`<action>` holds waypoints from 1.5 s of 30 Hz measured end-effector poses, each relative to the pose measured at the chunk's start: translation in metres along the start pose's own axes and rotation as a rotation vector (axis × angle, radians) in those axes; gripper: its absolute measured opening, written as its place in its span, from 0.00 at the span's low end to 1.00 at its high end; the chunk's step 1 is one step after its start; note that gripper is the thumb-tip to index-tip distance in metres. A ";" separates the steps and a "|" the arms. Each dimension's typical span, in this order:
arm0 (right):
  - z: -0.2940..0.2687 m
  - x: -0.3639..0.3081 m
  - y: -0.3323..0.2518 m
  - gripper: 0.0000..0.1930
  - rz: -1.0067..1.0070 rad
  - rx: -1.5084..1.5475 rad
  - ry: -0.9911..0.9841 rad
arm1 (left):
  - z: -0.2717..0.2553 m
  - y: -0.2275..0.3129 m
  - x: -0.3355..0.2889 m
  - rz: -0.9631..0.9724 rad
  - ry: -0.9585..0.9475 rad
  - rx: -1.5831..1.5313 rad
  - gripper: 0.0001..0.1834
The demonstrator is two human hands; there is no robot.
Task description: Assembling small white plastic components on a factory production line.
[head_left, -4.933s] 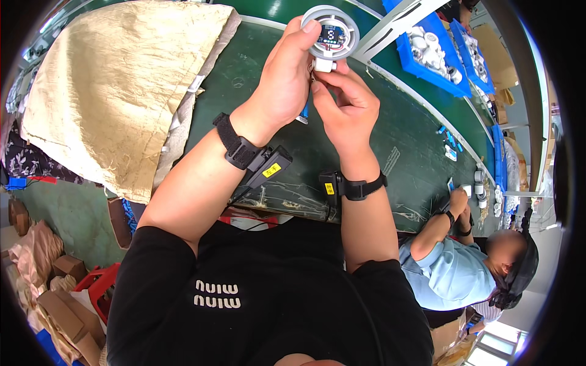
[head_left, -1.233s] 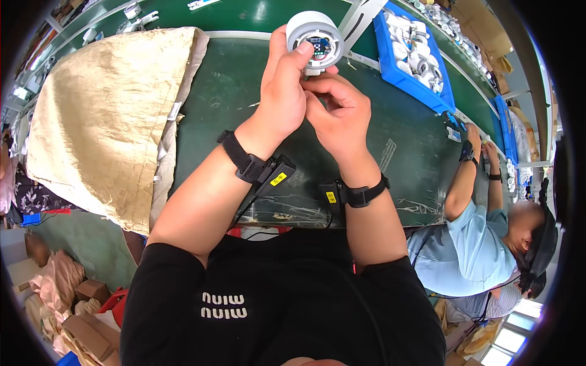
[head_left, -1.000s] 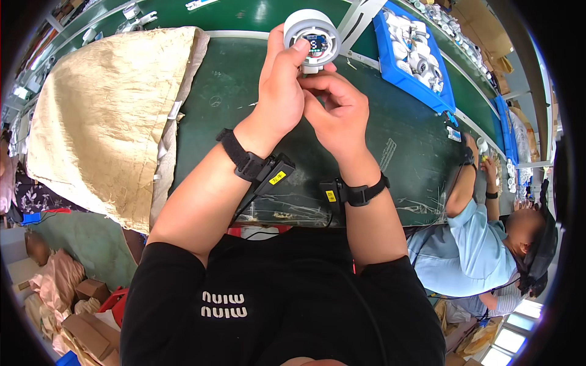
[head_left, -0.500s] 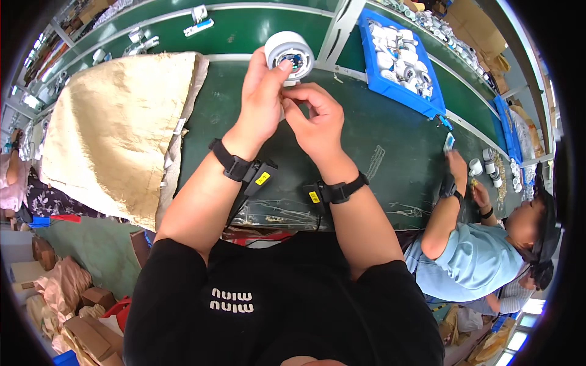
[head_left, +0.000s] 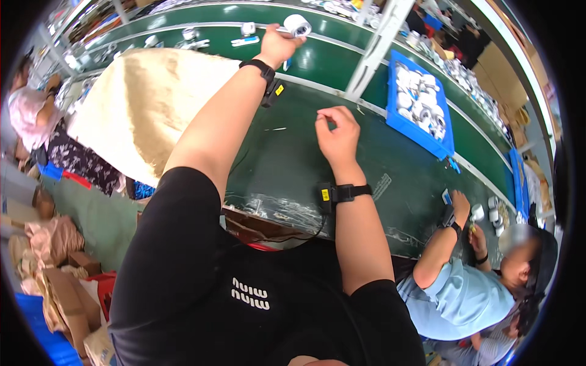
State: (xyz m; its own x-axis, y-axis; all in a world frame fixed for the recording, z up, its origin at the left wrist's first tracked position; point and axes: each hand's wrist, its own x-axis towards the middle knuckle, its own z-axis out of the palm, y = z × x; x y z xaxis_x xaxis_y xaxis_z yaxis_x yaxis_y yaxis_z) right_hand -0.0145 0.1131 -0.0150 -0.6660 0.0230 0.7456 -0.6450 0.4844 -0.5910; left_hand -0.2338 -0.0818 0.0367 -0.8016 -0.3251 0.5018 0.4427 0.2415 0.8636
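Had the left hand (head_left: 279, 47) gripping a white round part (head_left: 296, 25) by its side, well ahead, seemingly over the green belt (head_left: 332, 58). Had the right hand (head_left: 339, 135) nearer in over the green table (head_left: 287, 155), curled into a loose pinch with nothing visible inside. Probably paid to hold just the outer wall (head_left: 291, 22), well clear of the open end (head_left: 303, 29). Saw a blue bin (head_left: 416, 139) ahead and right of the right hand.

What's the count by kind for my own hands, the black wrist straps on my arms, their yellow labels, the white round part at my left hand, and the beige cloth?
Hands: 2 (left hand, right hand)
Black wrist straps: 2 (left strap, right strap)
Yellow labels: 2 (left label, right label)
White round part: 1
Beige cloth: 1
Total: 8
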 end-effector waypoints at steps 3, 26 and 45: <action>-0.005 -0.006 0.009 0.03 0.049 -0.013 -0.007 | -0.028 0.024 -0.034 -0.130 -0.241 0.160 0.34; 0.020 -0.022 -0.002 0.14 0.648 -0.044 -0.572 | -0.662 -0.260 -0.552 -1.243 0.056 0.788 0.23; 0.138 -0.110 -0.140 0.48 0.010 -0.246 -0.886 | -0.548 -0.340 -0.453 -0.579 0.050 1.140 0.25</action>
State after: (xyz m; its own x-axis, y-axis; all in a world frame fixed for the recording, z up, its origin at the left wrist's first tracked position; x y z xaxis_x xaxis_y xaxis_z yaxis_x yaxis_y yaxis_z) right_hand 0.0968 -0.0781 -0.0566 -0.7800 -0.6016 0.1723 -0.6077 0.6624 -0.4382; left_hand 0.1993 -0.5180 -0.4573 -0.7339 -0.6730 0.0917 -0.5775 0.6894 0.4372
